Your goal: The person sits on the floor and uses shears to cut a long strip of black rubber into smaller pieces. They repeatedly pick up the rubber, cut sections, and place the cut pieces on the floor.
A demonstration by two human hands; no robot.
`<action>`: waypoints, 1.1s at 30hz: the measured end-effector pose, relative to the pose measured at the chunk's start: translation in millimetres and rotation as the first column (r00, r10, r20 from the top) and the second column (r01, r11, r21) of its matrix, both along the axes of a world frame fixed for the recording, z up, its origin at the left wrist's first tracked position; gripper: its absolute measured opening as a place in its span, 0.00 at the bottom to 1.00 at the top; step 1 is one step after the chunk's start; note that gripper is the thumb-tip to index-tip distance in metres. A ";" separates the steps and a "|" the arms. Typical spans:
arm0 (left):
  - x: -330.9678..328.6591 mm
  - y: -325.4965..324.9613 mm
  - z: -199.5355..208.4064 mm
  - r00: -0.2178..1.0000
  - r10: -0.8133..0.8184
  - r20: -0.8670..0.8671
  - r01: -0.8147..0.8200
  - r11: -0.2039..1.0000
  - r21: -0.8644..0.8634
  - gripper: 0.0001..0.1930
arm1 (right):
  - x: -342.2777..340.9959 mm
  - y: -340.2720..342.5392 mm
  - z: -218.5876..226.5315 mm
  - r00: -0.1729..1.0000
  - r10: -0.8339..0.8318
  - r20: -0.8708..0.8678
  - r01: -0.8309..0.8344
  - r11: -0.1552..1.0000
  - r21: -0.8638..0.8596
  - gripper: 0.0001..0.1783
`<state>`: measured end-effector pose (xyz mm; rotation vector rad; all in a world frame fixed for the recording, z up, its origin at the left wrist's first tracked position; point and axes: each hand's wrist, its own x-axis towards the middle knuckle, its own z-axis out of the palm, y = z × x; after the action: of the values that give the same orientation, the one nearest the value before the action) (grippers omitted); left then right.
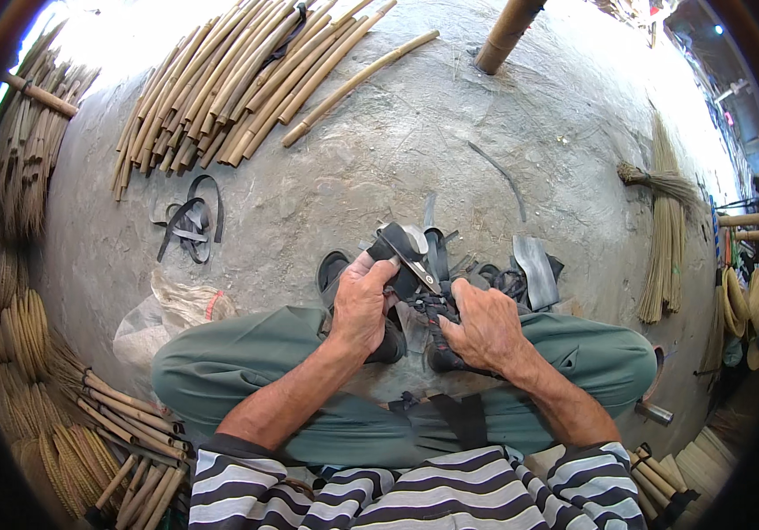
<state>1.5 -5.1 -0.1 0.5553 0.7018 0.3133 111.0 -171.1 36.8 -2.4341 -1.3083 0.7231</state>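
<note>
Pinched between the thumb and fingers of my left hand [363,300] is a broad black strip [385,240] that looks like rubber. My right hand [488,329] is closed round the dark handles of a pair of scissors [421,272]. Their silver blades point up and left and meet the strip beside my left thumb. I cannot tell how far apart the blades are. Beyond my hands, more black and grey strips [435,253] lie on the ground. A flat grey piece [535,272] rests by my right knee.
A pile of bamboo poles [229,97] lies ahead to the left, near a tangle of black strips [191,225]. A whitish sack [167,318] touches my left knee. Straw bundles [662,238] lie at right, and a bamboo post [507,35] stands ahead. Coiled braids [26,336] are stacked at left.
</note>
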 end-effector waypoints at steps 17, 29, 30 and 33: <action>0.2 13.2 -25.0 0.997 -0.041 -0.071 0.048 0.993 0.107 0.06 | 1.7 10.4 -13.0 1.000 0.006 -0.022 -0.007 0.997 -0.081 0.24; -1.9 14.0 -33.2 0.991 -0.065 -0.114 0.073 0.995 0.068 0.05 | -0.4 7.2 -17.2 0.999 0.022 -0.038 -0.026 0.993 -0.115 0.23; -2.2 13.3 -32.7 0.991 -0.068 -0.115 0.075 0.995 0.064 0.05 | -0.3 6.4 -17.1 0.999 0.027 -0.044 -0.032 0.994 -0.108 0.23; -2.5 11.1 -31.7 0.989 -0.071 -0.130 0.084 0.992 0.099 0.05 | -0.8 3.3 -17.0 0.999 0.037 -0.040 -0.042 0.990 -0.133 0.22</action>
<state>-1.0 6.0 -31.8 0.7045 0.7870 0.2440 110.3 -167.7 19.8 -2.4909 -1.3370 0.8898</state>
